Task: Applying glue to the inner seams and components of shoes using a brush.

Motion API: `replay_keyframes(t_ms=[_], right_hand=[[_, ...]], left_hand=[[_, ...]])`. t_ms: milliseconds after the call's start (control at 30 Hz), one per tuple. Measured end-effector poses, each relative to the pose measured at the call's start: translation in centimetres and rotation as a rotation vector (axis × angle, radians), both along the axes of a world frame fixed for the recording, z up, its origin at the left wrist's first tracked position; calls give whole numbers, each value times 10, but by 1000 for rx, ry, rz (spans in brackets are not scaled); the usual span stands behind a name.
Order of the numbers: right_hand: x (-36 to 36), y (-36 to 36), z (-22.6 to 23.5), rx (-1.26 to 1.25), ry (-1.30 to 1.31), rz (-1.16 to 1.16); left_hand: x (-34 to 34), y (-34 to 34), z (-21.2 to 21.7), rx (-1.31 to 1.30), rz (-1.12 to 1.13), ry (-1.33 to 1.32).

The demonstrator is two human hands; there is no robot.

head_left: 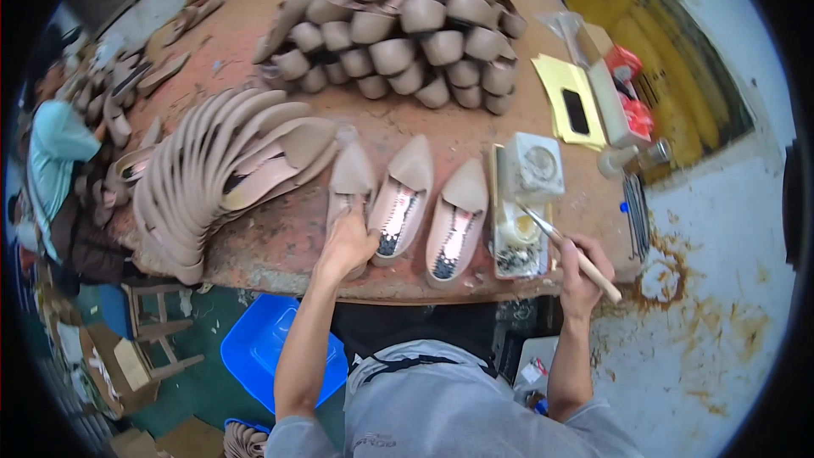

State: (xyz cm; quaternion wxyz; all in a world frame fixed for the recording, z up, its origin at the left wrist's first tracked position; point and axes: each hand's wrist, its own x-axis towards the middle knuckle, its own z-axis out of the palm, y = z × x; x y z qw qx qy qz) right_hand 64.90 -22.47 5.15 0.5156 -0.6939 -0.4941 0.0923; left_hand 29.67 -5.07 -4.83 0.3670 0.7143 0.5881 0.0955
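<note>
Three beige pointed shoes lie before me on the table (280, 237). My left hand (346, 244) grips the leftmost shoe (351, 178), its sole up; my right hand (578, 270) clasps one brush (570, 253).

Person's wearing a grey short-sleeved tee, sleeves ending above the elbows, forearms bare. Small dark print sits low on the left side. No gloves on either hand.
</note>
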Motion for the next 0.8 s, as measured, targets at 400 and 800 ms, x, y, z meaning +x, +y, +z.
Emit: replay_keyframes(t_ms=[400,800], right_hand=[[38,32,-36,-228,-666,248],[19,27,8,-197,-716,242]], left_hand=[[72,-124,13,476,-424,191],[152,2,-19,768,-651,118]])
